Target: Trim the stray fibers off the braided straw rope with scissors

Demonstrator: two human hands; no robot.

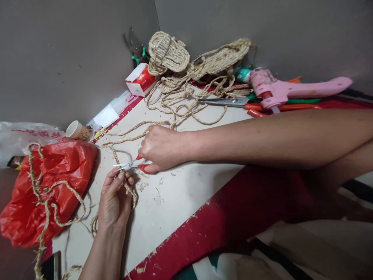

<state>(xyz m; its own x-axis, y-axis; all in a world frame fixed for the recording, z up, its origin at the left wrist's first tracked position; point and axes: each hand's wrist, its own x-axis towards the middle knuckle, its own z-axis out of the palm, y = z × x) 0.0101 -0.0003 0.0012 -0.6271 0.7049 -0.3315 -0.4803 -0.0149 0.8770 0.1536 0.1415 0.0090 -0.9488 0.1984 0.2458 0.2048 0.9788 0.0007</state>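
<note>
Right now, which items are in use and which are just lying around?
In use: small snips in right hand; straw cord in left hand.
Lying about: red bag, paper cup, red-white box, long scissors, pink tool, woven straw pieces.

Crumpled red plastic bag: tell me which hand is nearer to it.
Left. The left hand pinches braided straw rope just right of the crumpled red plastic bag; the right hand, gripping small red-handled scissors, lies farther right.
</note>
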